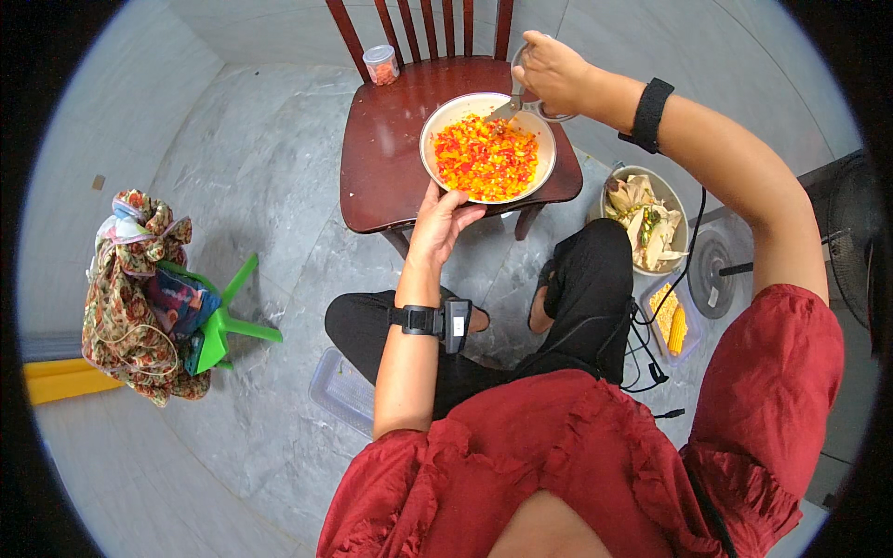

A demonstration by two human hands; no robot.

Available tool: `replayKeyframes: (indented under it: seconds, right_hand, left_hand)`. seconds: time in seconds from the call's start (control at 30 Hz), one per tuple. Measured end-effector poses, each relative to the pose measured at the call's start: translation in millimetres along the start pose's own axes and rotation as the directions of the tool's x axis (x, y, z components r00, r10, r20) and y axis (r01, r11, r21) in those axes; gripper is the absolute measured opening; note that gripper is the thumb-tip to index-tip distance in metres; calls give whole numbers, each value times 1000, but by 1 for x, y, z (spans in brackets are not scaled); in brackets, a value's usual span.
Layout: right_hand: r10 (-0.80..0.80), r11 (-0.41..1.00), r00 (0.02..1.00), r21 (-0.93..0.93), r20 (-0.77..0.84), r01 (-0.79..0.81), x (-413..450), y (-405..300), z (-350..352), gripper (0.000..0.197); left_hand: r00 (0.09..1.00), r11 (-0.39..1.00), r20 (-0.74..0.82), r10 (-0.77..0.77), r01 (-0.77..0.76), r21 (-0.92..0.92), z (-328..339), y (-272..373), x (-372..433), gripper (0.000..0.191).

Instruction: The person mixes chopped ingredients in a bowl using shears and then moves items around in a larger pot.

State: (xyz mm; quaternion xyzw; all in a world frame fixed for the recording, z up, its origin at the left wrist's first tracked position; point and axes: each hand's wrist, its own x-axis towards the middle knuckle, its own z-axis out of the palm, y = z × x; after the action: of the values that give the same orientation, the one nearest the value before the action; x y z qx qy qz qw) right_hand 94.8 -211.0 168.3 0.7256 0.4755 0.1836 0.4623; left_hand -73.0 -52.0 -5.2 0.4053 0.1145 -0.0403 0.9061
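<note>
A round white bowl (427, 139) rests on a dark red wooden chair (377, 181), near the front of its seat. Chopped red and orange peppers (488, 157) fill much of it. My left hand (446, 220) grips the near rim of the bowl, thumb against its side. Above the bowl's far right edge, my right hand (554, 73) is closed around the grey handles of a pair of scissors (507, 109). Their blades point down and left into the peppers; the tips are partly hidden among the pieces.
A small clear lidded jar (381, 65) stands at the seat's back left. On the floor at right are a bucket (680, 209) of corn husks, a plastic tray (687, 296) with corn, and black cables (658, 373). A green stool (223, 324) holding cloth lies left.
</note>
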Motion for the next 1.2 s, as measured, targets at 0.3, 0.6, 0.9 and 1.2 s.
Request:
replayKeyframes:
  seconds: [0.3,0.6,0.9,1.2]
  right_hand:
    - [-69,997,998,16,9,69,17,-14,13,27]
    - [-8,994,997,109,71,1,9,-9,-4,28]
    - [-86,996,995,10,46,86,5,-15,2,18]
    - [-39,989,998,146,49,31,-3,0,20,28]
  left_hand:
    - [1000,1000,-7,-8,8,0,1,2,-1,43]
    - [1000,1000,-9,3,-3,6,2,1,-2,44]
    - [999,999,3,-32,32,-4,0,1,1,54]
    - [1000,1000,-15,-11,12,19,1,1,0,47]
